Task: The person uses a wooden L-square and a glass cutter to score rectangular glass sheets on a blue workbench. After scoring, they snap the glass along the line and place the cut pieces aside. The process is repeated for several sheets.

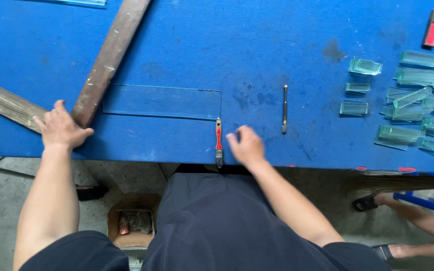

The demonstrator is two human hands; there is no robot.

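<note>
Resting on the near end of the wooden straightedge (109,59), the left hand (60,128) lies open beside the glass sheet (161,101), while the right hand (247,145), fingers loosely curled and empty, touches the blue desk (257,45) near the red-handled brush (219,142).

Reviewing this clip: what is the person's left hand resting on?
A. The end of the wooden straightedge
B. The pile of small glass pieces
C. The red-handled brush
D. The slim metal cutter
A: the left hand lies on the near end of the wooden straightedge, beside the glass strip, far from the other items.
</note>
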